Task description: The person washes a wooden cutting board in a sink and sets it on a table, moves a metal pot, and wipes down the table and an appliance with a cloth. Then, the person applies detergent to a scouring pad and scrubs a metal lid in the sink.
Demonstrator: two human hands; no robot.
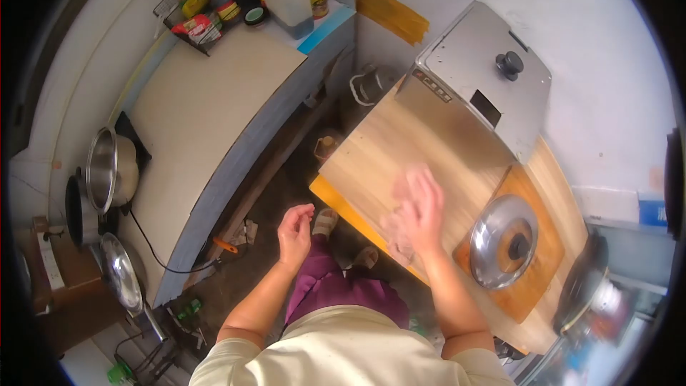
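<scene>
The left hand [294, 232] was held in front of the body, fingers loosely curled; whether its fingertips met or anything small was gripped could not be told. The right hand [423, 204] was raised over the wooden table [371, 150], so blurred that neither its spread nor its contents could be made out. No grasp on any nearby item was seen; from that pose, any pick-up would call for a clear reach. Beside the right forearm, the glass lid [486, 254] was laid on a wooden board [550, 264], with a metal appliance [457, 50] beyond.
</scene>
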